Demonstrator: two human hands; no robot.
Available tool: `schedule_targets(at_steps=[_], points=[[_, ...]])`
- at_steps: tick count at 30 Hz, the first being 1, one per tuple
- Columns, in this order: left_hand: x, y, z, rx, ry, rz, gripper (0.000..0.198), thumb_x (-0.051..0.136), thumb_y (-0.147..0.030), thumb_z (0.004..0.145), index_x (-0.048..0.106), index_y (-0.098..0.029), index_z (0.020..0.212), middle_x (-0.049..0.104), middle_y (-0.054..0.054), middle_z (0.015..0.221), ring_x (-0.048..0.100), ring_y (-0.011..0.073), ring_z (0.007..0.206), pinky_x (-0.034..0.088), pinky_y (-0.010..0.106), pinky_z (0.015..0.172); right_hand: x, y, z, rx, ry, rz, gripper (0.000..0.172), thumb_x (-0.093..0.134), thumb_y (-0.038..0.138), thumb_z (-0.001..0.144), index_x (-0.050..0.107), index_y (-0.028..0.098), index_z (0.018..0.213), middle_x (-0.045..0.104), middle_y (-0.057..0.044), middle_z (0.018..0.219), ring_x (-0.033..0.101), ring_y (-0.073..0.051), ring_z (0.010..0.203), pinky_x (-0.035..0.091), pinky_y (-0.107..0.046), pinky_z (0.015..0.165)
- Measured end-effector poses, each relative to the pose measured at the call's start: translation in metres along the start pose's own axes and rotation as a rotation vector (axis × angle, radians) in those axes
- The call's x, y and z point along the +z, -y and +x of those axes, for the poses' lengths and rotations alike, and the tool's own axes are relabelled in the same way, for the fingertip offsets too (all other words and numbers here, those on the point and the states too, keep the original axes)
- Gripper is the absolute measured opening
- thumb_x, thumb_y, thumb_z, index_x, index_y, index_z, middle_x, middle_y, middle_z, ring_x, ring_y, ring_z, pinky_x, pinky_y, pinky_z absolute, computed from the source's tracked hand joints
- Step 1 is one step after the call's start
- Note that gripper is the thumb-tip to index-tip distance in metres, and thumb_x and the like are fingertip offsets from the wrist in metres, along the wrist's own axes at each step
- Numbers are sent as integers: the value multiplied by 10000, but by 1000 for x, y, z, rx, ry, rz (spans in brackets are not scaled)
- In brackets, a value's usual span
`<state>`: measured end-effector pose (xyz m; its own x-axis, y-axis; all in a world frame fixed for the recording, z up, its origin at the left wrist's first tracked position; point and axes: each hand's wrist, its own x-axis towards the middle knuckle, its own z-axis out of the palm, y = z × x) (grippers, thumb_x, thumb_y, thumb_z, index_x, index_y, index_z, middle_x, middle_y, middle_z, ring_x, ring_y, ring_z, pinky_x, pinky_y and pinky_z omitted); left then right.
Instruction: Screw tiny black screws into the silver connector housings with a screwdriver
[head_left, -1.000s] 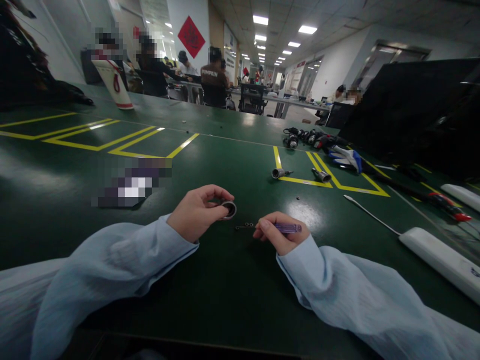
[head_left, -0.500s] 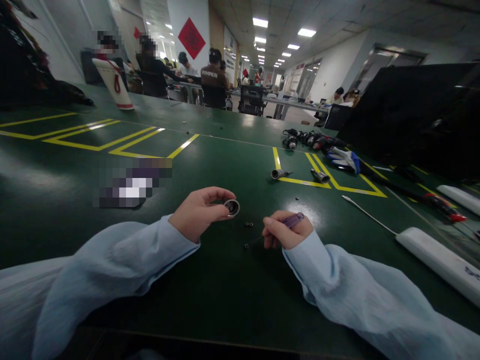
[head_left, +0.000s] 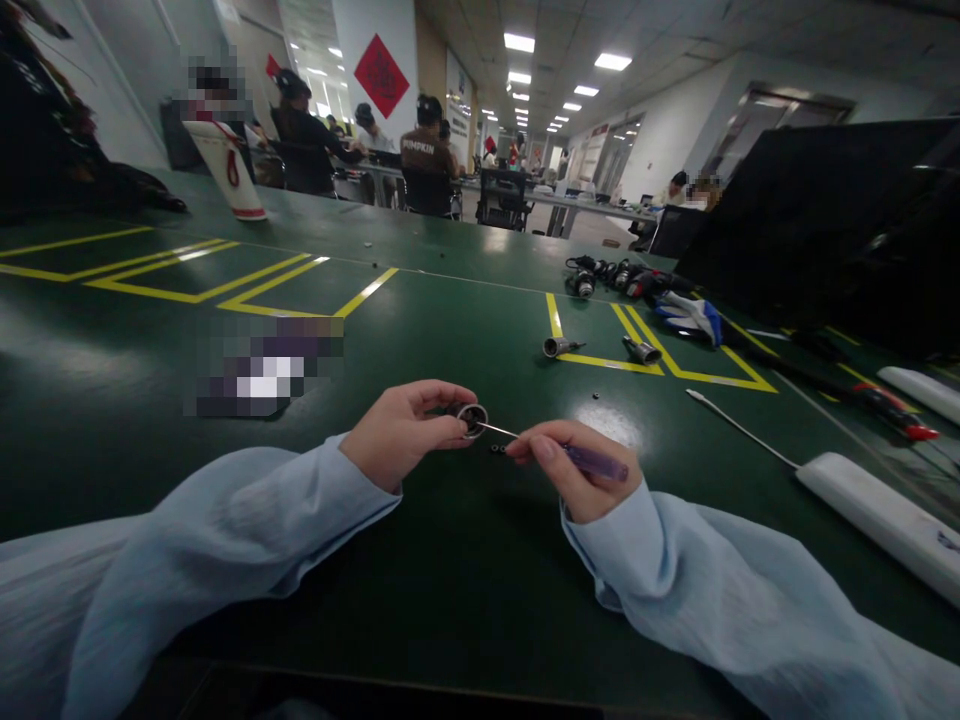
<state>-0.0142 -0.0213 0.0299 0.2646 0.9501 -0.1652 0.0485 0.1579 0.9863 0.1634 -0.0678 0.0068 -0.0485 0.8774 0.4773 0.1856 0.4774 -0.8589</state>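
Observation:
My left hand [head_left: 412,425] pinches a round hollow metal part [head_left: 472,413] between thumb and fingers, its open rim turned toward the right. In my right hand [head_left: 574,460] is a screwdriver with a translucent purple handle [head_left: 596,462]. Its thin shaft [head_left: 496,429] points left and its tip sits at the mouth of the metal part; how deep it reaches I cannot tell. Small dark nut-like pieces [head_left: 495,449] lie on the table just below, partly near my right fingertips. Both sleeves are light blue.
Two metal connector-like parts [head_left: 556,347] [head_left: 641,350] lie by yellow tape on the green table [head_left: 450,600]. Beyond them are black cabled pieces [head_left: 600,275] and a blue-white glove [head_left: 690,318]. A white bar with a cable [head_left: 870,500] is at right, a blurred-out object [head_left: 266,375] at left.
My right hand has lifted the screwdriver tip from a small nut on the table to the metal part's opening. That nut no longer shows there. My left hand has shifted slightly right.

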Motion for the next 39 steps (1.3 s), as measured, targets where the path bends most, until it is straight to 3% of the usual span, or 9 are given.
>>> schedule_targets(at_steps=[6,16,25,32,36,39], points=[[3,-2,-3,20,30,68,275,644,-137,608,594,-120,878,673,36,804,651,155,732,539,271,685,1,-4,0,-240,48,-213,146,512,204,779,648,154,786,662,-36,690,600,-122,630,480,-259,618],[4,6,-2,150,21,205,272,634,-183,616,606,-104,874,674,33,746,651,153,681,542,274,666,0,-2,0,-403,124,-293,123,497,153,786,618,157,809,660,-30,709,597,-104,641,473,-232,626],[8,7,-4,152,-24,216,215,602,-163,620,622,-105,826,676,25,696,650,150,639,544,247,603,-3,8,0,-472,201,-350,109,511,97,769,614,90,805,669,-83,717,604,-117,645,483,-234,628],[9,7,-4,173,-3,213,213,597,-172,636,619,-105,837,674,22,697,651,149,639,546,242,598,-2,12,-2,-541,211,-418,107,504,96,765,601,108,809,674,-80,719,610,-126,640,494,-244,616],[6,9,-3,180,-6,261,195,593,-167,646,616,-101,828,666,24,684,646,143,623,543,236,587,-3,14,-3,-484,169,-354,121,498,116,772,617,123,789,668,-59,697,602,-115,622,484,-239,600],[1,12,0,214,14,269,199,593,-188,662,604,-118,848,670,23,701,649,147,642,545,257,620,-9,13,-2,-268,19,-251,167,489,179,789,633,162,706,647,-21,639,585,-103,579,471,-235,562]])
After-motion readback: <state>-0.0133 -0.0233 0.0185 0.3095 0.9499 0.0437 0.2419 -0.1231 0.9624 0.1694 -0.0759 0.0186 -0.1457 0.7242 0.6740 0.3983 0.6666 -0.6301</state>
